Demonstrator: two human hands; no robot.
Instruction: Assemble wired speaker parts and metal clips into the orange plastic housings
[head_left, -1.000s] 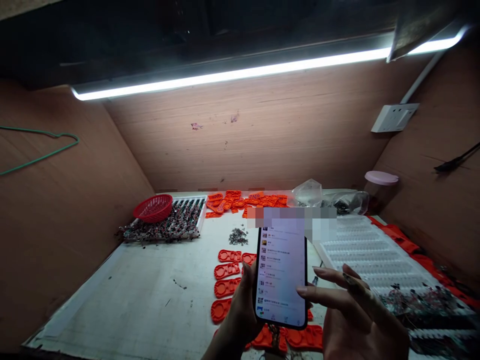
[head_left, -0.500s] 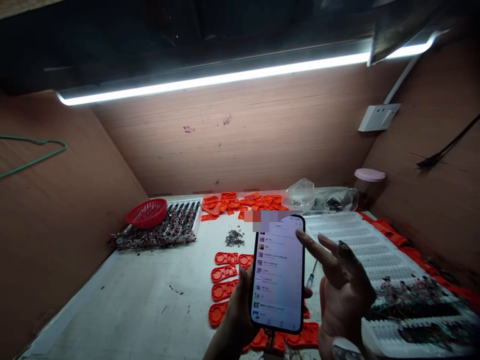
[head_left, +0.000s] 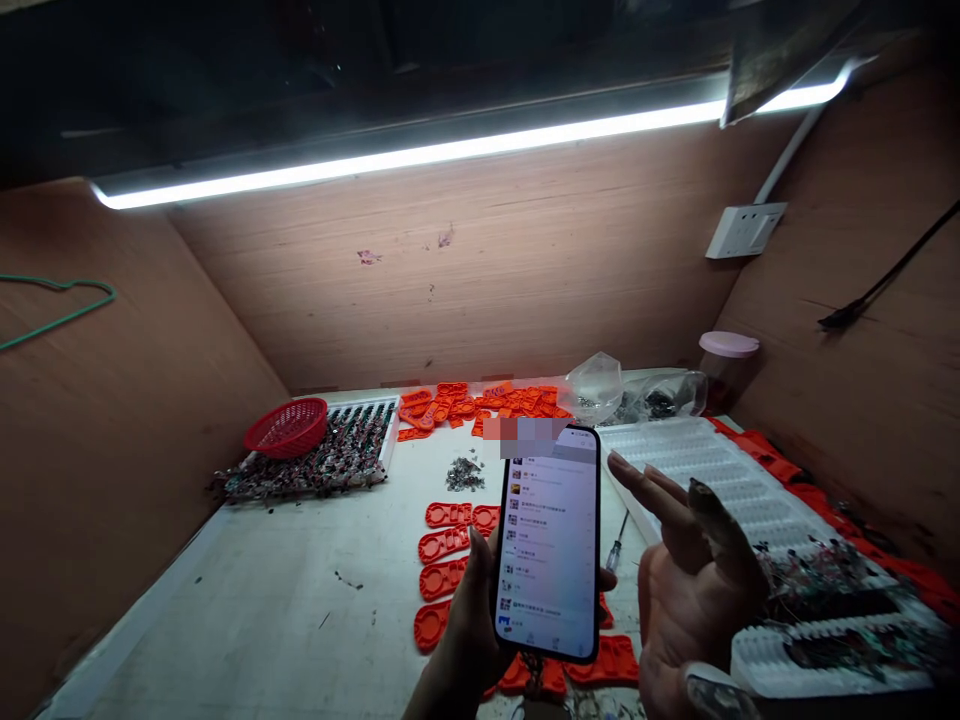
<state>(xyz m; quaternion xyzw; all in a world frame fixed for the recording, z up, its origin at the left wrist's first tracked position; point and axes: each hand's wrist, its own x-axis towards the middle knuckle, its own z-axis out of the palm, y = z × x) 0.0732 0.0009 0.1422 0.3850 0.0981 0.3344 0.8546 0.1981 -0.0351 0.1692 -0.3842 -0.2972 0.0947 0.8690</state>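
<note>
A phone (head_left: 549,550) with a lit screen showing a list stands upright in my left hand (head_left: 474,620), whose thumb lies along its left edge and whose fingertip shows at its right edge. My right hand (head_left: 686,570) hovers just right of the phone, fingers apart and holding nothing, the index finger pointing toward the screen without touching it. Orange plastic shells (head_left: 442,580) lie in a column left of the phone, with more below it. A screwdriver (head_left: 615,555) rests on the table between the phone and my right hand.
A red basket (head_left: 286,427) sits on a tray of wired parts at the left. Small metal pieces (head_left: 465,473) and piled orange shells (head_left: 517,402) lie behind the phone. White ribbed trays (head_left: 690,480), plastic bags (head_left: 596,388) and a pink-lidded jar (head_left: 729,346) stand at the right.
My right index finger has moved off the phone's screen to the right. The phone and the whole view have shifted slightly left.
</note>
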